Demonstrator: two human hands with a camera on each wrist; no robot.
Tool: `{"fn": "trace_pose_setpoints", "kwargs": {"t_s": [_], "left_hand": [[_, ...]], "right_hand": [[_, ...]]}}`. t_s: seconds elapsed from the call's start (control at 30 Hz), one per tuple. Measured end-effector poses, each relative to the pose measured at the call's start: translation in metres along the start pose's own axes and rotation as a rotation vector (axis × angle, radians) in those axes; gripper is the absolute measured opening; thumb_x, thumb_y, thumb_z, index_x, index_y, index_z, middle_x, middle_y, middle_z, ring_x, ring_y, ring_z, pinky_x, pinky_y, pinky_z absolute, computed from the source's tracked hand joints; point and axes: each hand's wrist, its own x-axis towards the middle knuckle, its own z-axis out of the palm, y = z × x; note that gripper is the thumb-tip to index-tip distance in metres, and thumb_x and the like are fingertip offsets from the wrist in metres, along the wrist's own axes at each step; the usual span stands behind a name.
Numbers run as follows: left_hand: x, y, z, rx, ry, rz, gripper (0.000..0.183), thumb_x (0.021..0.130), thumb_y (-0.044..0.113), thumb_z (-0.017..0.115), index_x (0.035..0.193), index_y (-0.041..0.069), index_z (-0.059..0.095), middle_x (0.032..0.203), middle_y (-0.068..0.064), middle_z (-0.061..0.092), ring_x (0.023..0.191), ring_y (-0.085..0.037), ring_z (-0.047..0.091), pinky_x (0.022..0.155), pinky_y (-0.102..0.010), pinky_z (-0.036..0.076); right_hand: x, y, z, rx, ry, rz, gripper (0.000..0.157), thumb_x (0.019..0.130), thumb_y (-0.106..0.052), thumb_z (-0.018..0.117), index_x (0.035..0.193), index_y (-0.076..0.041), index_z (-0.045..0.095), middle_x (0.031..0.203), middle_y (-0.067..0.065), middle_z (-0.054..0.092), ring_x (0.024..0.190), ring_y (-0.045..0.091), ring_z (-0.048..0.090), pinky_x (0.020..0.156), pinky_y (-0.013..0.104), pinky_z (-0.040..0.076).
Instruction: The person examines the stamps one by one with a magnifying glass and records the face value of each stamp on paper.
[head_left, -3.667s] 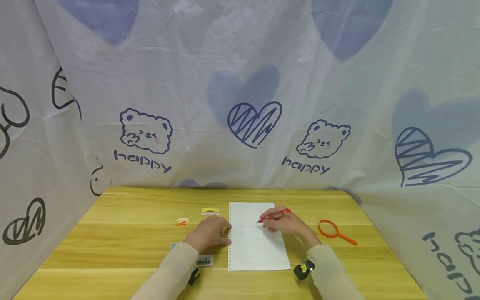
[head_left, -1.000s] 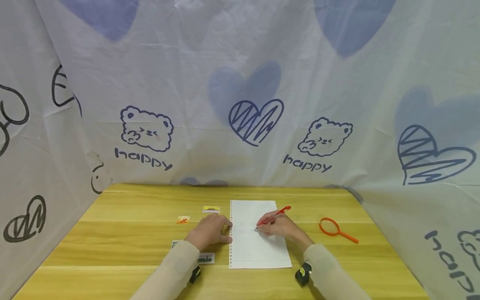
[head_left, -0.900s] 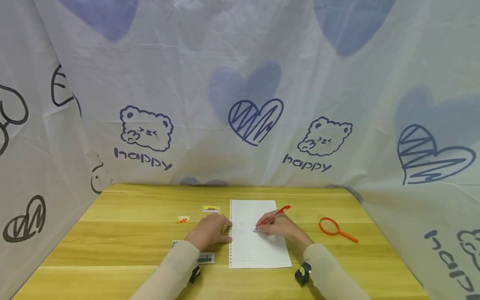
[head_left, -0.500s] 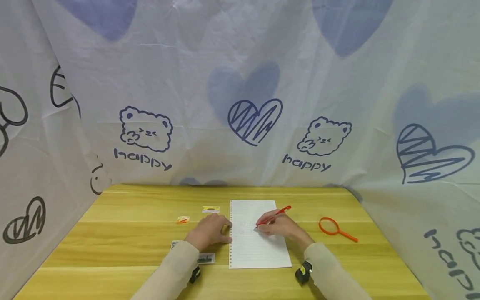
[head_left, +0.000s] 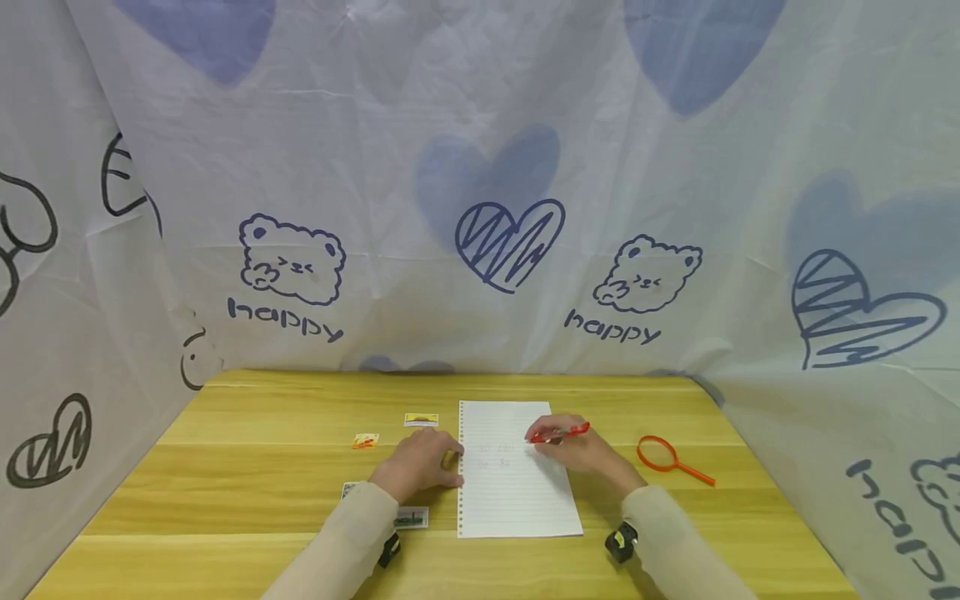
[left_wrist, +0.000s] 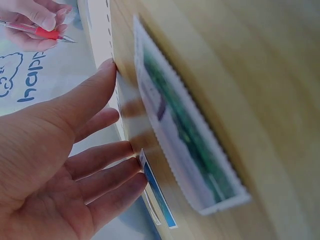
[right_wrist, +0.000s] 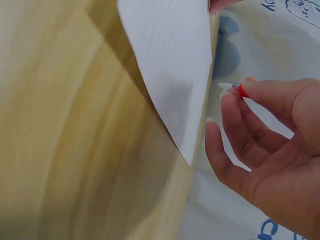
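Note:
In the head view my right hand (head_left: 576, 450) grips a red pen (head_left: 577, 430) over the upper right of a lined sheet of paper (head_left: 517, 508). In the right wrist view the pen tip (right_wrist: 227, 85) stands clear of the sheet. Faint writing (head_left: 492, 457) shows in two short rows, too small to read. My left hand (head_left: 422, 462) rests at the sheet's punched left edge, thumb and fingers fairly straight and spread. Near it lie a green stamp (left_wrist: 185, 130) and a blue-edged stamp (left_wrist: 160, 195), seen in the left wrist view.
Left of the paper are a yellow stamp (head_left: 422, 420), an orange stamp (head_left: 365, 442) and another stamp (head_left: 348, 489) partly hidden by the left sleeve. An orange magnifying glass (head_left: 678, 463) lies to the right on the wooden table (head_left: 225, 467). A printed cloth (head_left: 390, 167) hangs behind.
My right hand has lifted with the pen and moved right and away, uncovering writing. More marks show on the sheet than before. My left hand stays in place.

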Motion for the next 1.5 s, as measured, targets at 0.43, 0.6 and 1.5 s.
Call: {"fn": "trace_pose_setpoints", "kwargs": {"t_s": [0.43, 0.6, 1.5], "left_hand": [[0.0, -0.001, 0.001, 0.004, 0.007, -0.005, 0.047, 0.081, 0.029, 0.089, 0.121, 0.007, 0.076, 0.124, -0.01, 0.075, 0.089, -0.019, 0.052, 0.078, -0.038, 0.046], [0.0, -0.001, 0.001, -0.001, 0.002, -0.021, 0.047, 0.082, 0.029, 0.088, 0.122, 0.008, 0.076, 0.126, -0.009, 0.074, 0.089, -0.018, 0.051, 0.079, -0.037, 0.046], [-0.001, -0.001, 0.001, -0.001, 0.006, 0.001, 0.046, 0.082, 0.028, 0.088, 0.121, 0.007, 0.076, 0.128, -0.011, 0.074, 0.092, -0.017, 0.057, 0.082, -0.039, 0.052]], "right_hand": [[-0.006, 0.014, -0.023, -0.278, 0.068, -0.035, 0.02, 0.088, 0.009, 0.066, 0.102, -0.002, 0.076, 0.089, 0.008, 0.075, 0.073, 0.011, 0.059, 0.07, 0.026, 0.055], [-0.011, 0.026, -0.031, -0.314, 0.095, 0.043, 0.018, 0.084, 0.005, 0.072, 0.1, -0.004, 0.075, 0.086, 0.004, 0.074, 0.074, 0.009, 0.06, 0.069, 0.026, 0.053], [-0.013, 0.075, -0.047, -0.406, 0.126, 0.111, 0.021, 0.074, 0.011, 0.076, 0.083, -0.008, 0.074, 0.077, 0.007, 0.075, 0.072, 0.014, 0.065, 0.07, 0.033, 0.056]]}}
